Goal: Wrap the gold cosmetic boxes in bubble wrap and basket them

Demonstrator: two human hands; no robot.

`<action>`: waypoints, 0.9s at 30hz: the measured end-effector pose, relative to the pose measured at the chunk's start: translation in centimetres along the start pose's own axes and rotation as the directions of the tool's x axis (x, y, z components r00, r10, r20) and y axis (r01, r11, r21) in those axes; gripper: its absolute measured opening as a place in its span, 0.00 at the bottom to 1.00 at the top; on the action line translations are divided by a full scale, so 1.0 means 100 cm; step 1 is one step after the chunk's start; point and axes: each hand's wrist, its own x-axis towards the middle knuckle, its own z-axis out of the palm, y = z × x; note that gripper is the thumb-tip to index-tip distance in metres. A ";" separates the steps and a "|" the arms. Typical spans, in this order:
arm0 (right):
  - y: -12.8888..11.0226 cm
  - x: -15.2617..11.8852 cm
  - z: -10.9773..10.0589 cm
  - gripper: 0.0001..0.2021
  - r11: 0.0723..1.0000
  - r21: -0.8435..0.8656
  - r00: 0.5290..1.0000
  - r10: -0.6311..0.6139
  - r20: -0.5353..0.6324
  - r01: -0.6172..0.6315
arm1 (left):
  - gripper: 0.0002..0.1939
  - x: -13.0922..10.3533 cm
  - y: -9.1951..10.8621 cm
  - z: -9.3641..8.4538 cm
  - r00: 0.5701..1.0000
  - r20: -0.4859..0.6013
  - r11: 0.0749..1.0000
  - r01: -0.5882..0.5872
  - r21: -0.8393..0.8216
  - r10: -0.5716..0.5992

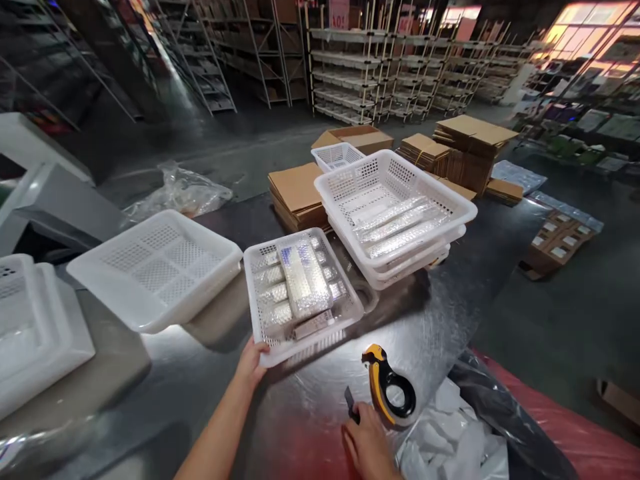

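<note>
A white perforated basket (pixel 265 352) sits on the metal table, holding several bubble-wrapped packs (pixel 304 279) and a small flat box (pixel 313 325). My left hand (pixel 251 362) grips its near left corner, thumb over the rim. Lower down, my right hand (pixel 367 437) is closed around a small dark object with a flat grey blade (pixel 349 399), which looks like a knife. Just to the right of that hand lies a yellow and black tape dispenser (pixel 390 387).
Stacked white baskets (pixel 395 267) with wrapped packs stand behind right; an empty-looking basket (pixel 155 267) and more baskets (pixel 50 327) are left. Cardboard stacks (pixel 300 187) line the back edge. White plastic bags (pixel 455 433) lie at the near right.
</note>
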 end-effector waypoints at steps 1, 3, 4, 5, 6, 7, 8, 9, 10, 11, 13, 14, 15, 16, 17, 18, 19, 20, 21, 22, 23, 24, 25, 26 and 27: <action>-0.009 0.014 -0.014 0.12 0.997 -0.043 0.998 -0.065 0.010 0.065 | 0.41 0.003 0.005 0.001 1.000 0.006 1.000 0.013 0.010 -0.013; -0.026 0.057 -0.048 0.17 0.982 -0.127 0.990 -0.141 -0.014 0.138 | 0.40 0.009 0.014 0.002 1.000 -0.004 0.999 0.031 0.034 -0.031; -0.032 0.082 -0.065 0.19 0.976 -0.173 0.990 -0.138 -0.033 0.130 | 0.40 0.012 0.018 0.002 0.999 -0.018 0.998 0.038 0.047 -0.037; -0.037 0.109 -0.080 0.21 0.966 -0.242 0.994 -0.106 -0.040 0.093 | 0.40 0.014 0.022 0.001 0.999 -0.029 0.997 0.043 0.059 -0.041; -0.039 0.136 -0.091 0.22 0.942 -0.336 0.998 -0.039 -0.045 0.022 | 0.40 0.016 0.025 0.000 0.998 -0.034 0.996 0.048 0.071 -0.046; -0.039 0.160 -0.099 0.23 0.903 -0.427 0.999 0.040 -0.009 -0.040 | 0.40 0.017 0.028 -0.002 0.998 -0.032 0.995 0.054 0.082 -0.051; -0.038 0.180 -0.102 0.24 0.885 -0.459 0.996 0.085 0.009 -0.072 | 0.40 0.019 0.030 -0.003 0.998 -0.022 0.994 0.057 0.090 -0.055; -0.036 0.196 -0.102 0.26 0.867 -0.489 0.991 0.128 0.026 -0.099 | 0.41 0.020 0.033 -0.005 0.998 -0.010 0.993 0.059 0.098 -0.059; -0.033 0.208 -0.099 0.27 0.858 -0.501 0.987 0.154 0.040 -0.113 | 0.42 0.021 0.035 -0.006 0.998 0.007 0.993 0.060 0.106 -0.061; -0.029 0.215 -0.095 0.27 0.855 -0.505 0.985 0.165 0.041 -0.122 | 0.43 0.021 0.037 -0.007 0.998 0.021 0.992 0.059 0.112 -0.062; -0.021 0.218 -0.089 0.27 0.843 -0.520 0.983 0.179 0.029 -0.138 | 0.44 0.022 0.038 -0.009 0.998 0.038 0.991 0.049 0.123 -0.054; -0.016 0.215 -0.089 0.27 0.837 -0.528 0.983 0.182 0.023 -0.142 | 0.44 0.022 0.038 -0.010 0.998 0.039 0.991 0.039 0.126 -0.044; -0.009 0.211 -0.092 0.27 0.833 -0.536 0.984 0.176 0.019 -0.138 | 0.44 0.021 0.036 -0.010 0.999 0.035 0.992 0.024 0.126 -0.029; 0.000 0.205 -0.098 0.27 0.829 -0.545 0.986 0.164 0.017 -0.128 | 0.44 0.019 0.033 -0.009 1.000 0.029 0.992 0.005 0.125 -0.009; 0.010 0.198 -0.105 0.27 0.825 -0.553 0.989 0.146 0.017 -0.112 | 0.43 0.016 0.029 -0.008 1.000 0.025 0.992 -0.018 0.123 0.015; 0.022 0.191 -0.114 0.26 0.821 -0.563 0.992 0.126 0.013 -0.097 | 0.43 0.012 0.023 -0.006 0.999 0.027 0.992 -0.042 0.121 0.039; 0.036 0.182 -0.124 0.25 0.814 -0.574 0.993 0.116 0.001 -0.094 | 0.42 0.007 0.016 -0.004 0.998 0.034 0.991 -0.063 0.122 0.060; 0.051 0.174 -0.133 0.24 0.807 -0.581 0.993 0.117 -0.018 -0.105 | 0.42 0.002 0.008 -0.001 0.996 0.044 0.989 -0.078 0.123 0.073; 0.067 0.164 -0.142 0.25 0.796 -0.586 0.988 0.146 -0.053 -0.149 | 0.41 -0.004 0.000 0.002 0.995 0.058 0.988 -0.089 0.123 0.082; 0.082 0.155 -0.149 0.25 0.787 -0.582 0.978 0.189 -0.090 -0.205 | 0.40 -0.008 -0.008 0.006 0.993 0.076 0.988 -0.094 0.120 0.085; 0.097 0.145 -0.155 0.27 0.779 -0.568 0.963 0.232 -0.134 -0.267 | 0.40 -0.012 -0.015 0.011 0.992 0.095 0.989 -0.095 0.114 0.084; 0.110 0.135 -0.159 0.28 0.769 -0.549 0.945 0.276 -0.177 -0.328 | 0.40 -0.014 -0.020 0.015 0.990 0.112 0.990 -0.094 0.103 0.082; 0.121 0.125 -0.163 0.29 0.761 -0.530 0.928 0.308 -0.210 -0.373 | 0.41 -0.015 -0.024 0.019 0.988 0.127 0.991 -0.095 0.089 0.083; 0.130 0.114 -0.166 0.29 0.756 -0.513 0.914 0.330 -0.237 -0.406 | 0.41 -0.014 -0.026 0.024 0.986 0.141 0.992 -0.096 0.078 0.084; 0.137 0.104 -0.168 0.30 0.754 -0.499 0.904 0.344 -0.254 -0.427 | 0.41 -0.012 -0.026 0.028 0.985 0.153 0.993 -0.094 0.071 0.082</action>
